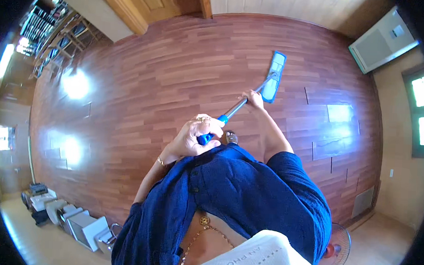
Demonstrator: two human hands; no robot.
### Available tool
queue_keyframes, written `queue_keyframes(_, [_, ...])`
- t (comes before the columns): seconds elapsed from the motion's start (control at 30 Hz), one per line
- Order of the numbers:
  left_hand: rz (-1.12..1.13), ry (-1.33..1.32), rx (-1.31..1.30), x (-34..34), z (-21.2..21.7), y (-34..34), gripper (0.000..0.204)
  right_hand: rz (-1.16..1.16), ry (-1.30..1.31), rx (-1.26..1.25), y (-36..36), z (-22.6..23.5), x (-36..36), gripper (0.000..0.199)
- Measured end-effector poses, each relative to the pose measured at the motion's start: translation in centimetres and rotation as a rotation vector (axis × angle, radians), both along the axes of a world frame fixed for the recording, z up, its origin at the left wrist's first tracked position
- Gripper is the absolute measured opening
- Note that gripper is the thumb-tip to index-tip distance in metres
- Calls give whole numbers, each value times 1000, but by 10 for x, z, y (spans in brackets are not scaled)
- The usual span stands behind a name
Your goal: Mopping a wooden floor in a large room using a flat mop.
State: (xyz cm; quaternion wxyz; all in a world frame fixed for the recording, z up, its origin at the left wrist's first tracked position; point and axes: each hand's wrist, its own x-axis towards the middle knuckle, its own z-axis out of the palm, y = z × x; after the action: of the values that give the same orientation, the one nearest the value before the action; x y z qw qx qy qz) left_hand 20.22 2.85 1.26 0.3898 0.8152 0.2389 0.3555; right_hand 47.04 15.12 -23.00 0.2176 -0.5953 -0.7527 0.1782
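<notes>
I hold a flat mop with a metal pole [235, 109] that slants away from my body toward the far right. Wrapped round the blue grip at its near end is my left hand [200, 134], with a ring and a bracelet on it. Farther down the pole, my right hand [254, 99] is closed round the metal part. The mop's flat blue and pale head [274, 77] lies on the wood-look floor [176, 78], its long side pointing away from me. One of my feet [231, 137] shows just beyond my shirt.
A white upright appliance [384, 41] stands against the far right wall. Chairs [58, 50] and a table are at the far left. Several pale appliances [80, 226] line the near left side. A fan [338, 247] stands at the near right. A wooden door [154, 0] is at the back.
</notes>
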Motion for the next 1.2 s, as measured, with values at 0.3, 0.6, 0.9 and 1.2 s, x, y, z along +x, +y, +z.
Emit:
queue_keyframes(0.3, [-288,-212,-251,74,-24,44,24,-175,80,72,2,-22,93,7])
queue_keyframes(0.6, [-134,-131,-159,41,17,24,24,31,-140,-26,13,-34,67,18])
queue_keyframes(0.9, [232,-112,-6,-32,79,-66,16,661,35,165,-4,8,-85,19])
queue_keyframes(1.2, [474,-58,227,-71,104,-107,23,1164,-85,27,-3,89,-239,12])
